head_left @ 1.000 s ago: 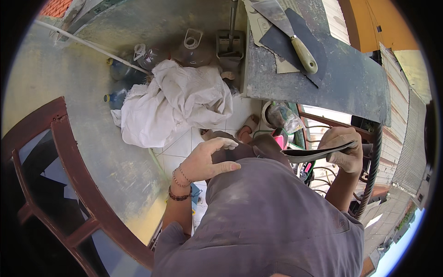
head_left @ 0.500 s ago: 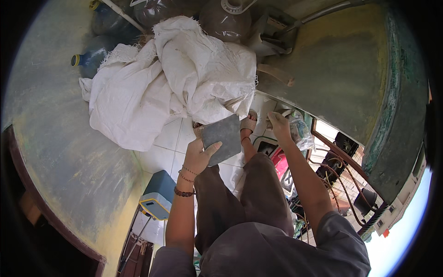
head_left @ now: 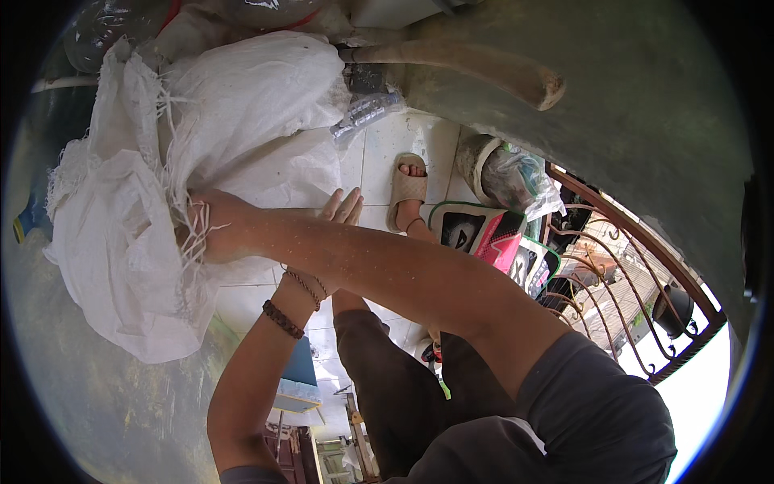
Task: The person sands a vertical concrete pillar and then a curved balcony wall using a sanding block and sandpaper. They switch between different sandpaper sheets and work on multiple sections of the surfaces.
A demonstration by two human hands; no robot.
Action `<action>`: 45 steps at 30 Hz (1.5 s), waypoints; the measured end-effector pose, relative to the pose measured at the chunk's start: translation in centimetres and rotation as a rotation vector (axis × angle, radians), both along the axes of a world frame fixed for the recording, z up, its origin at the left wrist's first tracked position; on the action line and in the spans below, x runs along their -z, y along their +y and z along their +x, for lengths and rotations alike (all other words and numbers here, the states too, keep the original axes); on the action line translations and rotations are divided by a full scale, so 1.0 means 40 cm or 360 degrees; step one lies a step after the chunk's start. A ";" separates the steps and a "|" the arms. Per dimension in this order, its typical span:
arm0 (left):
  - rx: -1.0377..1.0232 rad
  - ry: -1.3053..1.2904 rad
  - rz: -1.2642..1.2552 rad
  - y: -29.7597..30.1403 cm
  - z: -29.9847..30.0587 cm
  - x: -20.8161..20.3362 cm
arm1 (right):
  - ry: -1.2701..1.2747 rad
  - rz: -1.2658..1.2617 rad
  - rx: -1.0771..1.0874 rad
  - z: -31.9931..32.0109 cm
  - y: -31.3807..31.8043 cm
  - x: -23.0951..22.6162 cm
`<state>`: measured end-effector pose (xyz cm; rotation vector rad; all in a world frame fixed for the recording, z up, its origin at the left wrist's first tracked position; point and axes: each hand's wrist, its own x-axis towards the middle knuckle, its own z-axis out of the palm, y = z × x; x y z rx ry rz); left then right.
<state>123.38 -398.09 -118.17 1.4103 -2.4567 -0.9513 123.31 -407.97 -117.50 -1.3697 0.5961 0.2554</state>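
A large white woven sack [head_left: 266, 77] with frayed edges lies bunched at the upper left. My right arm reaches across to the left, and my right hand [head_left: 222, 226] is closed at the sack's frayed edge, loose strands hanging over it; its fingertips are partly hidden. Under that forearm, my left hand [head_left: 345, 208] shows its outstretched fingers, apart and with nothing visible in them. The forearm covers its palm. Bracelets [head_left: 282, 319] circle my left wrist. The dark flat slab is out of sight.
A curved wooden handle [head_left: 468, 64] juts from behind the sack. Near my sandalled foot [head_left: 409, 184] are a clear plastic bottle [head_left: 367, 113], a pot [head_left: 476, 165], a plastic bag [head_left: 520, 185] and a pink-and-black bag [head_left: 492, 238]. A metal railing [head_left: 613, 274] stands right; a blue box [head_left: 298, 375] sits below.
My right arm has swung left across my body to the sack. My left hand no longer shows the dark slab, and its fingers have straightened. The view has shifted closer to the floor.
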 end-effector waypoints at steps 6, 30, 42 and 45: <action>-0.0473 -0.0996 0.1052 -0.095 0.335 -0.005 | -0.0270 -0.0051 0.0158 -0.019 -0.078 -0.178; -0.0800 -0.1003 0.1396 0.100 0.394 0.170 | 0.1722 -0.1157 0.1116 -0.365 -0.417 0.788; -0.1771 0.0551 0.1615 0.120 -0.045 -0.169 | 0.0509 -0.1671 0.1046 -0.584 -0.059 0.113; -0.2351 0.1085 0.1652 0.158 -0.100 -0.185 | 0.0435 -0.1652 0.0968 -0.555 -0.007 -0.108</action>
